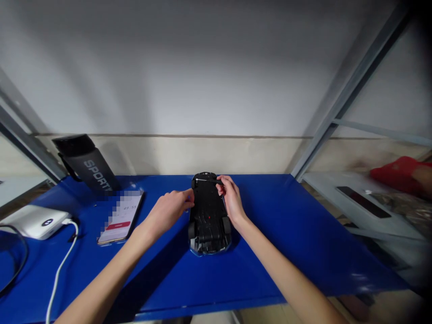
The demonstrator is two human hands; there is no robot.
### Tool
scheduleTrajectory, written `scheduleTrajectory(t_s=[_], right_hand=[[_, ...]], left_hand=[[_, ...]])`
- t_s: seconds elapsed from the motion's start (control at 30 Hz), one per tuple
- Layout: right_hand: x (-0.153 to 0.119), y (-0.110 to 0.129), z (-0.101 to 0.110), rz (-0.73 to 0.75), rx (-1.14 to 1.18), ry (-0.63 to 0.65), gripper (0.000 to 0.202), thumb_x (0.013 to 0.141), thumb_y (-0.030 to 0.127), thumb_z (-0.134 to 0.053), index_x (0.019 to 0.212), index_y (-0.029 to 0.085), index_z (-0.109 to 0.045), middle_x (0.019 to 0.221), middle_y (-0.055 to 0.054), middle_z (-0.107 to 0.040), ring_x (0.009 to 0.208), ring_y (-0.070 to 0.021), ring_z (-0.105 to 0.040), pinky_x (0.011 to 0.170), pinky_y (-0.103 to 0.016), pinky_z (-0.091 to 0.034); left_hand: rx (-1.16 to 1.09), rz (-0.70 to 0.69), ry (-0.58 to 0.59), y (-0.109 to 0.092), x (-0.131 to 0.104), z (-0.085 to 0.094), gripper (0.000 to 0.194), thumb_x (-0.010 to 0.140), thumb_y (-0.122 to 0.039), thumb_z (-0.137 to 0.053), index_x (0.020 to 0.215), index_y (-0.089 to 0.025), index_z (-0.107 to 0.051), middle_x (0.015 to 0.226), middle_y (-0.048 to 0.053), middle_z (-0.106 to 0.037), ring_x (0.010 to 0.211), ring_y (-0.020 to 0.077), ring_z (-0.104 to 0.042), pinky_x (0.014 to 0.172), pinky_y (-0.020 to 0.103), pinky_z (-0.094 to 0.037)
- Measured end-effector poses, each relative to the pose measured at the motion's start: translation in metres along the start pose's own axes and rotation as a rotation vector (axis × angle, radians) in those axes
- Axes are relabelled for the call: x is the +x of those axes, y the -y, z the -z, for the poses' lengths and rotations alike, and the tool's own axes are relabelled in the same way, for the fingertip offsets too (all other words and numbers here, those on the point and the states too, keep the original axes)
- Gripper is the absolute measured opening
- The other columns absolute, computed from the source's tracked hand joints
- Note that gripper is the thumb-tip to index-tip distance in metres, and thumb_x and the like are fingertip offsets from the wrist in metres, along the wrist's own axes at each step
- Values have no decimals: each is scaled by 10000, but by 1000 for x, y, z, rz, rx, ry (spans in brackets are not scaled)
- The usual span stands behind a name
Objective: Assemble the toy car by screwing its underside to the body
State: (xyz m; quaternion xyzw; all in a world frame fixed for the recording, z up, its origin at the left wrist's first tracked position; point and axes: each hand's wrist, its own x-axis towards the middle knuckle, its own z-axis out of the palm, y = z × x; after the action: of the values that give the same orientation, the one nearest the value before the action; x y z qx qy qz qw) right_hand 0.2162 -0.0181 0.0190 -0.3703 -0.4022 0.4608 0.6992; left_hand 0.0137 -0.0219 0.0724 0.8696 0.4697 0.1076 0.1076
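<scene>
A toy car (206,204) lies upside down on the blue table, its black underside facing up and its wheels showing. My right hand (230,195) is closed around the dark handle of a thin screwdriver (206,180). The metal shaft points left across one end of the car, and its tip is close to the far left wheel (193,183). At the car's left side, my left hand (175,204) has its fingers curled against the edge; the fingertips are partly hidden.
On the blue table (270,252) to the left stand a dark bottle (89,166), a phone (123,216) with a lit screen and a white power bank (35,221) with a white cable (60,270). Metal posts (337,112) rise at both sides. Beyond the right one, a person's red sleeve (394,174) shows.
</scene>
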Motion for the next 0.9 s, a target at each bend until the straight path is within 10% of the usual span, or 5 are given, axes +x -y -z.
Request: scheduleTrajectory(t_s=[0.5, 0.9], right_hand=[[-1, 0, 0, 6, -1, 14, 204, 882, 399, -563, 898, 208, -630, 683, 44, -463, 652, -111, -445, 608, -250, -319], [-2, 1, -1, -1, -8, 9, 198, 878, 399, -562, 892, 214, -630, 666, 48, -470, 639, -110, -453, 605, -251, -314]], left_hand=[[59, 121, -96, -11, -21, -16, 267, 997, -386, -392, 1126, -277, -598, 1005, 60, -758, 854, 307, -720, 600, 315, -380], [156, 133, 10, -13, -3, -1, 206, 958, -331, -459, 945, -232, -639, 726, 56, -704, 676, 258, -666, 536, 287, -273]])
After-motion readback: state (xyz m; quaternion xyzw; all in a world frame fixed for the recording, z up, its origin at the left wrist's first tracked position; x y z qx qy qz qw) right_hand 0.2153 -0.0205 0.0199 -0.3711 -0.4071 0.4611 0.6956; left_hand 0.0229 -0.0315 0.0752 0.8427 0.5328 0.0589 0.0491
